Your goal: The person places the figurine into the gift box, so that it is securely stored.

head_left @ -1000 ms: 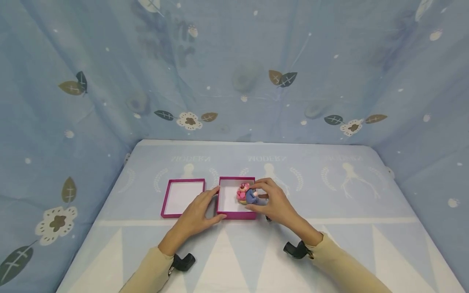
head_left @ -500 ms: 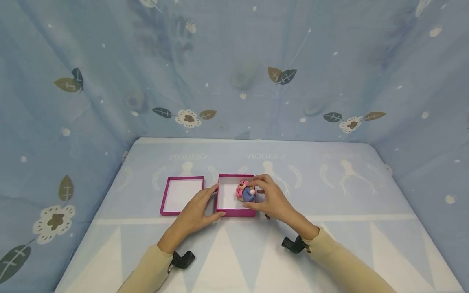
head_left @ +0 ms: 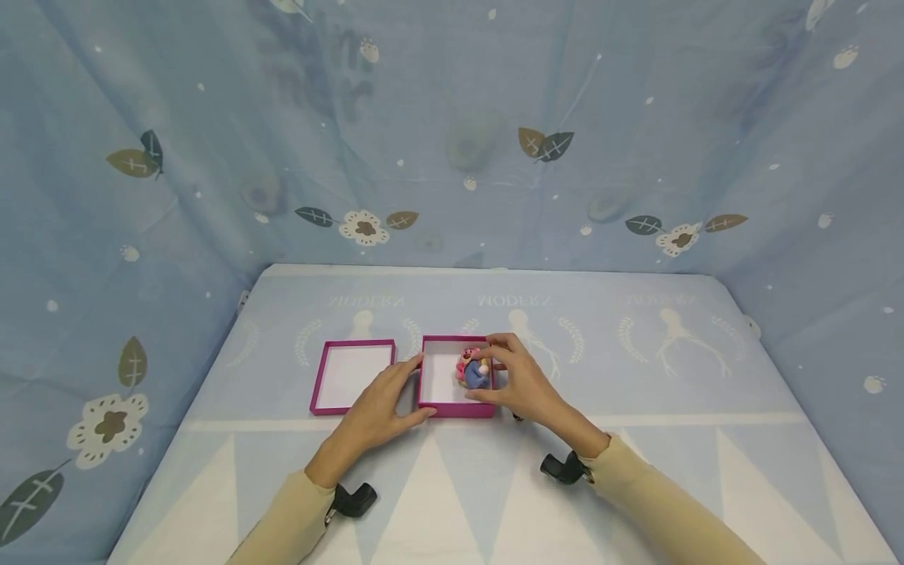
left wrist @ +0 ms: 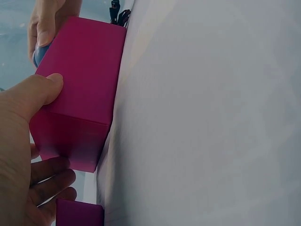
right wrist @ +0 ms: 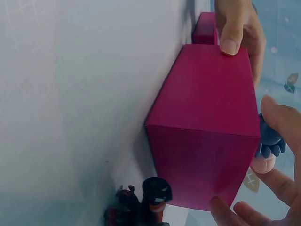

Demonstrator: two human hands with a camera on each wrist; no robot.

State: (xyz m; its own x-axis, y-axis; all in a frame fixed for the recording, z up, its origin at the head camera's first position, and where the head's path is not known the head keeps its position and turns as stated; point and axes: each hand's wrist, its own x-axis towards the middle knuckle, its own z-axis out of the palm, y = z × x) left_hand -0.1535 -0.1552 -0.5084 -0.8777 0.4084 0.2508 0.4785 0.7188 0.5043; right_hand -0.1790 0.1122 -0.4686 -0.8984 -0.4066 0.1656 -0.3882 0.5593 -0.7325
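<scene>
An open magenta box [head_left: 454, 409] with a white inside sits mid-table; its outer wall fills the left wrist view [left wrist: 80, 94] and the right wrist view [right wrist: 207, 122]. My left hand [head_left: 418, 390] grips the box's near-left corner, thumb [left wrist: 40, 89] on the front wall and fingers along the left side. My right hand [head_left: 492, 369] pinches a small pink-and-blue toy figure [head_left: 470, 369] over the box's right side, just above its rim. The toy's blue part [right wrist: 269, 136] pokes past the box edge.
The box's magenta lid [head_left: 352, 377] lies upturned just left of the box, also in the left wrist view [left wrist: 77, 214]. A small dark trinket [right wrist: 146, 202] lies on the patterned tablecloth by the box's right wall. Blue floral cloth walls stand on three sides.
My right hand has carried the toy figure slightly left and deeper over the box. My left hand keeps its hold on the box corner.
</scene>
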